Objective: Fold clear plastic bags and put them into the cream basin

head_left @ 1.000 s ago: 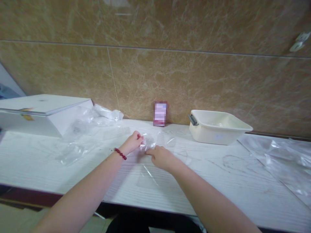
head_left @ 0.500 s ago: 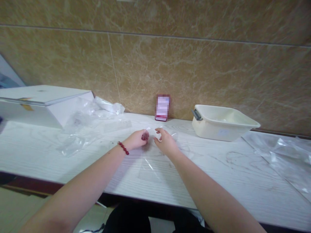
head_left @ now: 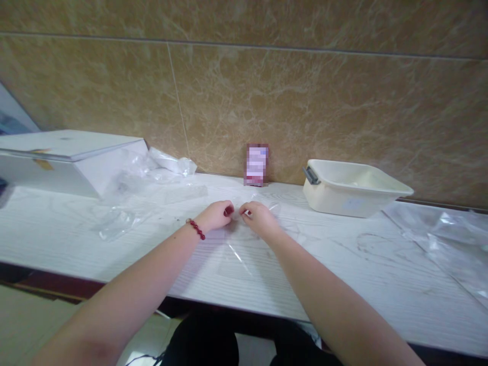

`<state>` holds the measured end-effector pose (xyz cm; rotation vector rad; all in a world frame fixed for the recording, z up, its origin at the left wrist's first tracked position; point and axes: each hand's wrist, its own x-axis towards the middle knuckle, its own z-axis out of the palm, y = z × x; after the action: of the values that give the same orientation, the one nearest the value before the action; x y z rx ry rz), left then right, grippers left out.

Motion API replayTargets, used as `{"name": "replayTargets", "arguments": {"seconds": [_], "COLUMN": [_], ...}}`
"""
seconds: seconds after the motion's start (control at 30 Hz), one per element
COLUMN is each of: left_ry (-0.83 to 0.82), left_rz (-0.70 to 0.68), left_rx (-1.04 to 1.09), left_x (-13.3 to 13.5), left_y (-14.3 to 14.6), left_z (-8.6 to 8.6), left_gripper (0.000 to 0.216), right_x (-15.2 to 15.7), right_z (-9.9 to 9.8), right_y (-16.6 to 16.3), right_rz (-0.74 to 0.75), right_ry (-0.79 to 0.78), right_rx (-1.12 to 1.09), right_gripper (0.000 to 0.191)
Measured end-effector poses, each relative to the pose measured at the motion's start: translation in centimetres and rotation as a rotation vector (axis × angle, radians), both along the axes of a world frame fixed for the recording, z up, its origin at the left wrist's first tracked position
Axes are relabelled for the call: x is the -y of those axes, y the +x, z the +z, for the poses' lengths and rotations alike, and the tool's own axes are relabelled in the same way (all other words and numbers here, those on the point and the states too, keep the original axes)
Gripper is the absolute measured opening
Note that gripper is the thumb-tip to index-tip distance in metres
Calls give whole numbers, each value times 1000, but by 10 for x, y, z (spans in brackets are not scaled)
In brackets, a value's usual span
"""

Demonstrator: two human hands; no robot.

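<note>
A clear plastic bag (head_left: 237, 254) lies on the table below and between my hands, its outline faint. My left hand (head_left: 214, 215), with a red bead bracelet (head_left: 196, 229) at the wrist, is closed at the bag's upper part. Something dark red (head_left: 229, 209) shows at its curled fingertips; I cannot make out what it is. My right hand (head_left: 261, 219) faces it a short gap away, thumb and forefinger pinched together on the bag's film.
A white box (head_left: 72, 157) stands at the left, with crumpled clear plastic bags (head_left: 122, 221) beside it. A phone (head_left: 256, 165) leans on the wall. To the right are a cream plastic bin (head_left: 343, 201) with a grey handle and clear plastic sheeting (head_left: 450, 241).
My right hand's thumb and forefinger have closed from apart into a pinch, and the hand has come slightly nearer my left hand. The view has tilted slightly.
</note>
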<state>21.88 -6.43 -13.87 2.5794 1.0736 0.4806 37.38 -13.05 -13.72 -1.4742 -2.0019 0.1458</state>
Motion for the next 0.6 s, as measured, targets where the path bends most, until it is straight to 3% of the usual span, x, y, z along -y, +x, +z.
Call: {"name": "replayTargets", "arguments": {"seconds": [0.13,0.37,0.5,0.6], "left_ry": [-79,-154,-52,39], "left_rz": [-48,-159,-131,-210], "left_rx": [-60,-170,-118,-34], "left_x": [-3,-7,-10,-10], "left_y": [-11,-23,-21,-18], "left_z": [8,18,18,13], "left_gripper": [19,29,30,28], "right_x": [2,9,11,11], "right_z": [-4,-1,1,1], "right_y": [1,2,3,4], "right_rz": [-7,-55,-59,-70], "right_ry": [-101,-142,-154,-183], "right_rx": [63,107,122,115], "right_gripper": [18,20,21,21]}}
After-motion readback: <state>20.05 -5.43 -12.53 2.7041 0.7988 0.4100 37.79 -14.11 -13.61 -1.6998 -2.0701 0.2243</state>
